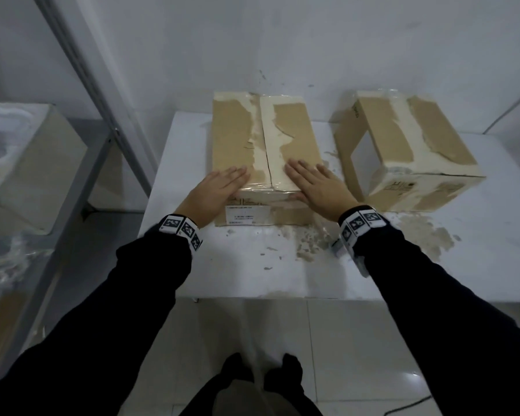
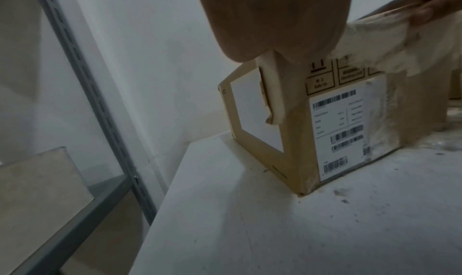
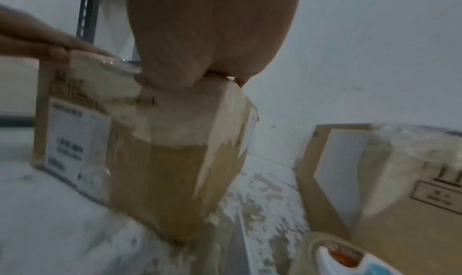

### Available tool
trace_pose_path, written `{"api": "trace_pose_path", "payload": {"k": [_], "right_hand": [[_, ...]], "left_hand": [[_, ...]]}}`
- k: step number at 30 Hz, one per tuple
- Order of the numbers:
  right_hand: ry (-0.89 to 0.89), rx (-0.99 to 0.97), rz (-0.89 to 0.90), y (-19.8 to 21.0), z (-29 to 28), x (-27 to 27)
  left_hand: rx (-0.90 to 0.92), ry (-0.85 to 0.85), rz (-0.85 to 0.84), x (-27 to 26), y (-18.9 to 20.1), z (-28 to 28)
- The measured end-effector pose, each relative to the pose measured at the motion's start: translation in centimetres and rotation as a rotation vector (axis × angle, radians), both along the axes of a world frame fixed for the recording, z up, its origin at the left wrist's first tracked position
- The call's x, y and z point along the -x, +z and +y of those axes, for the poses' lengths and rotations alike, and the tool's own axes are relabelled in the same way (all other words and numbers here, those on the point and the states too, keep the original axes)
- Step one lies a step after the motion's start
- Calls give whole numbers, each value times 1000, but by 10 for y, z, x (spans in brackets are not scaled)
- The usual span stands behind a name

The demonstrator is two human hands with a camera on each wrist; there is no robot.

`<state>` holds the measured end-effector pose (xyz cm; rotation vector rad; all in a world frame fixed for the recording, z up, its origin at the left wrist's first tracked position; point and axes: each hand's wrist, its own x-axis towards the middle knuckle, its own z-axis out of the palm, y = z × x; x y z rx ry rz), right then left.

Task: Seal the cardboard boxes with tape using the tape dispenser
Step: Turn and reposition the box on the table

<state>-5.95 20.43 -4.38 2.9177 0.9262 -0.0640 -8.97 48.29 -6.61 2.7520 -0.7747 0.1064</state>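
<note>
A worn cardboard box (image 1: 237, 130) with torn tape marks stands in the middle of the white table (image 1: 237, 265), its two top flaps meeting at a centre seam. My left hand (image 1: 222, 183) lies flat on the left flap near the front edge. My right hand (image 1: 312, 181) lies flat on the right flap, its thumb over the front rim. Both hands press down and hold nothing. A second box (image 1: 409, 151) stands to the right. The tape dispenser (image 3: 345, 257) lies on the table below my right wrist, mostly hidden in the head view.
A grey metal rack (image 1: 81, 163) stands to the left of the table, with a pale box (image 1: 42, 163) on its shelf. Paper and glue scraps (image 1: 309, 241) litter the tabletop. The white wall rises right behind both boxes.
</note>
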Motion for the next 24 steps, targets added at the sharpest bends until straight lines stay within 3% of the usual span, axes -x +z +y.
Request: {"api": "trace_pose_path", "payload": {"k": [6,18,24], "right_hand": [[-14,-15,16,-5,-2,4],[-139,-330,95,-15,-19,2],[-337,-413,329,-2,-31,13]], "left_hand": [[39,7,-9,2,0,-3],[56,-38,35,-9,-5,3],[128,96,-124,-5,-12,4]]}}
